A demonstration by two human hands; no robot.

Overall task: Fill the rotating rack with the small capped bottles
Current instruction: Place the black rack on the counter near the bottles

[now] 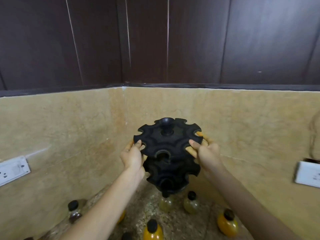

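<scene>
A: Rotating rack (167, 144), where is it?
B: Between the hands. The left hand (132, 156) grips the top tier's rim and the right hand (205, 151) grips the opposite rim, fingers curled into the slots. Every visible slot is empty.
A: Risk?
B: Capped bottles (191, 202) crowd the surface (173, 222) below both wrists. Set down carelessly, the rack's foot could topple 1, or the tier might spin in the grip.

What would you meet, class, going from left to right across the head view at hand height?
White wall socket → left hand → black notched two-tier plastic rack → right hand → white wall plate.
</scene>
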